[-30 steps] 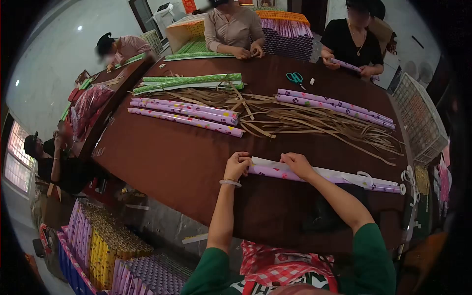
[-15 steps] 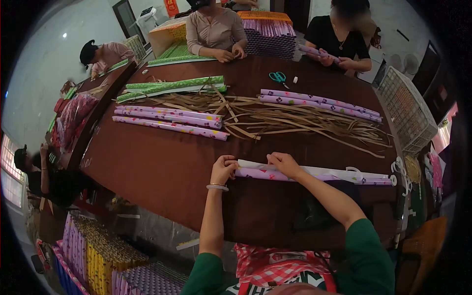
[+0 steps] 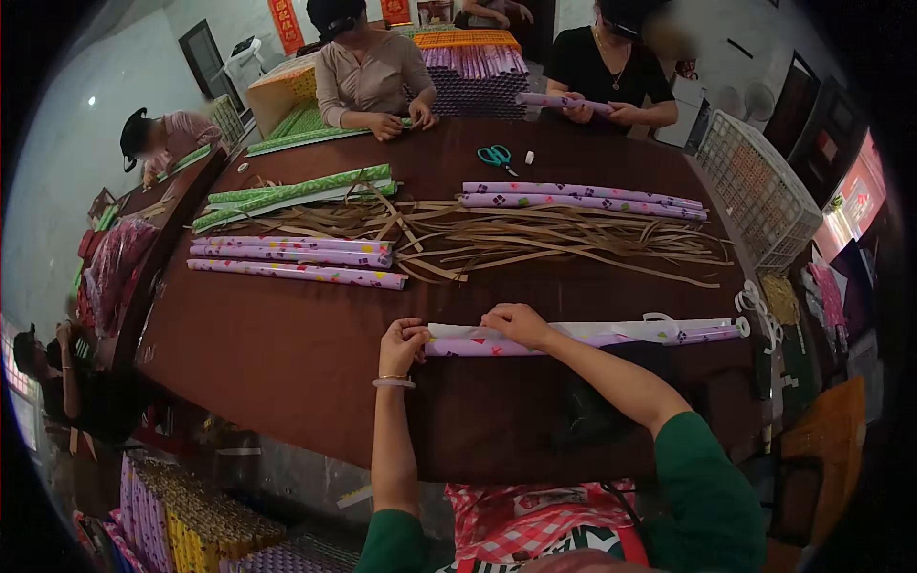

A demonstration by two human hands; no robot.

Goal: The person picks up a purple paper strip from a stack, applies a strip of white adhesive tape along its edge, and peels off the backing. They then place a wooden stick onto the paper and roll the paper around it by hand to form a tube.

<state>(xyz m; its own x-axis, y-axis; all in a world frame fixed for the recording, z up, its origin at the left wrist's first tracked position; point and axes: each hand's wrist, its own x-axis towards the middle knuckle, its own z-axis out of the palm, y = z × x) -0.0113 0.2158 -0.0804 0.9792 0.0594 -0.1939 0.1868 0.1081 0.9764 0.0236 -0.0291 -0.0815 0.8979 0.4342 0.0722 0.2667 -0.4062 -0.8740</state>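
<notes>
Dark brown table (image 3: 287,344), white walls (image 3: 86,105)

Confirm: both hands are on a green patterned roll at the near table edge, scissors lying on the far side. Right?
Wrong colour. The head view shows the left hand and right hand on a purple patterned roll at the near edge of the table; the green rolls lie farther off. The scissors do lie on the far side.

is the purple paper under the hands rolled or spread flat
Rolled: the purple paper lies as a long tube, left hand at its end, right hand on top.
</notes>
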